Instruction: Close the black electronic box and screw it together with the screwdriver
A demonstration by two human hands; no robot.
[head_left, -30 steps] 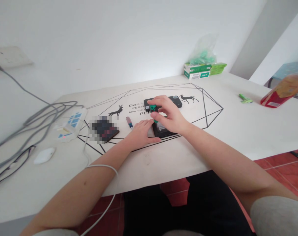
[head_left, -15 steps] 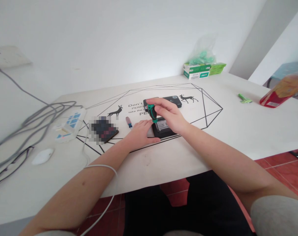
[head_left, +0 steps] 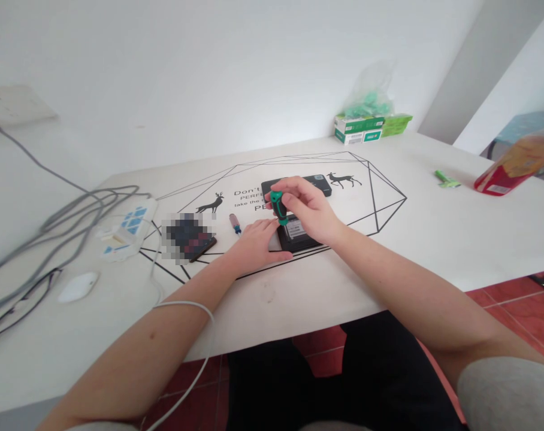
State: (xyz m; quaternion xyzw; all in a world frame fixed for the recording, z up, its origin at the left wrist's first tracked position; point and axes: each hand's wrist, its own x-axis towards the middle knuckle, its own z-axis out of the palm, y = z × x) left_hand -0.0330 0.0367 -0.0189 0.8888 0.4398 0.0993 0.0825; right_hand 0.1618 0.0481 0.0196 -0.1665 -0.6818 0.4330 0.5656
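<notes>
My right hand (head_left: 312, 209) is closed around the black and green handle of a screwdriver (head_left: 279, 206), held upright with its lower end over the left part of an open black device case (head_left: 294, 244). Inside that case lies a drive with a white label (head_left: 294, 228). My left hand (head_left: 254, 244) grips the case's left side, fingers towards its far corner and thumb along the near edge. The screwdriver's tip is hidden behind my left fingers. Behind my right hand lies another flat black piece (head_left: 319, 185), partly covered. A second screwdriver with a clear reddish handle (head_left: 235, 223) lies left of my left hand.
A blurred-out phone (head_left: 190, 238) lies at left, near a power strip (head_left: 130, 230), grey cables (head_left: 81, 206) and a white earbud case (head_left: 78, 287). A white cable crosses my left forearm. Green boxes (head_left: 359, 126), a green razor-like item (head_left: 446, 179) and a red-yellow package (head_left: 510, 167) stand right.
My right fingers have shifted and curled slightly around the screwdriver handle, whose top sits a touch differently. My left hand and the case have stayed in place.
</notes>
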